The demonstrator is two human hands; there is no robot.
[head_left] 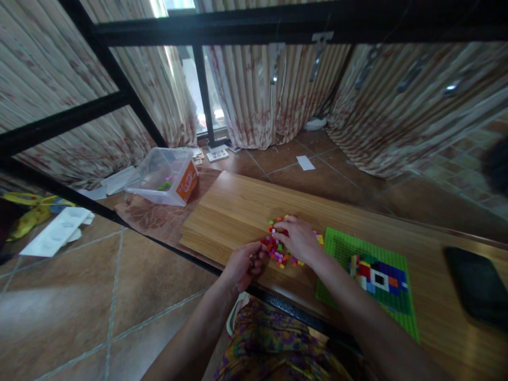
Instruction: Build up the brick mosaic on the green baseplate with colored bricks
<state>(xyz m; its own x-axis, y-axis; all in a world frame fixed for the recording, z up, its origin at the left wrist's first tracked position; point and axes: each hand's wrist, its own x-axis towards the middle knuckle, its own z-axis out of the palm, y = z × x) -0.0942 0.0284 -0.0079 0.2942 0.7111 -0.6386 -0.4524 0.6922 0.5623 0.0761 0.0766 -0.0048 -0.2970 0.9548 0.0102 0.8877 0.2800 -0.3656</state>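
Green baseplate [343, 242] on wood table [226, 209], multicolored brick build [381, 279] sitting on it. Loose small bricks [278, 257], mixed red, pink, orange, yellow, green, heaped on table just left of baseplate. Right hand [298, 236] over the heap, left of baseplate, its forearm crossing in front of baseplate's near-left part; fingers bent down among bricks, can't tell if gripping one. Left hand [243, 264] farther left of baseplate, at heap's left edge; fingers curled in, tips by a red brick, can't tell if pinched. Dark flat device [476, 288] right of baseplate, blurred. Clear plastic bin [159, 197] with orange label, well left of and beyond baseplate, few green and pink pieces inside. White molded tray [57, 233] on floor, far left of baseplate.
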